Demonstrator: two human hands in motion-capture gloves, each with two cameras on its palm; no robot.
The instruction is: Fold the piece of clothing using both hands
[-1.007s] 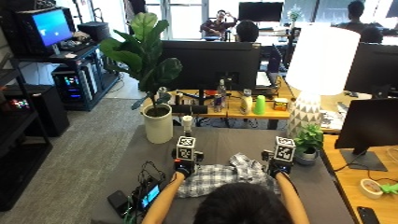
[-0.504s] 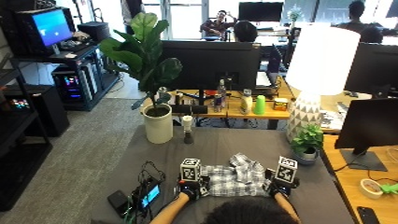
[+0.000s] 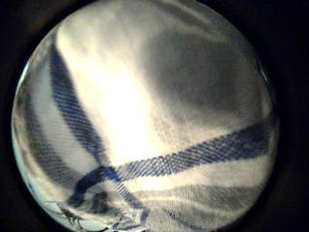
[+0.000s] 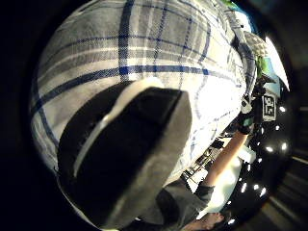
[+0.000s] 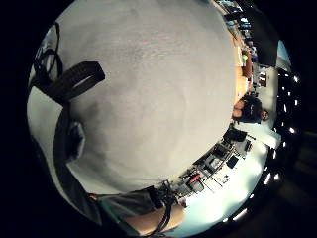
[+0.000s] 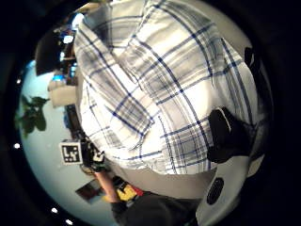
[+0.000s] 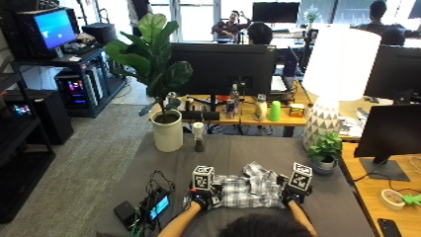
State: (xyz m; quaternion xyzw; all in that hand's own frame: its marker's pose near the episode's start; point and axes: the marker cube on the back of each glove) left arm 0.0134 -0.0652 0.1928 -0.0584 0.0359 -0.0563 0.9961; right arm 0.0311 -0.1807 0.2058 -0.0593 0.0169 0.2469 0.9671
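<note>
Low in the frame's centre, the left hand [image 7: 200, 198] and right hand [image 7: 294, 194] each grip a side edge of the blue-and-white plaid shirt [image 7: 250, 190], bunched between them on the grey table [image 7: 227, 153]. Beyond stand a potted plant [image 7: 163, 89] at upper left and a white lamp [image 7: 335, 79] at upper right.

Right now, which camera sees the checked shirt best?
The right thumb side palm view: the checked shirt spreads across it, folds showing. The outside view shows it small between both hands; the left palm views only patches; the right little-finger view none.
</note>
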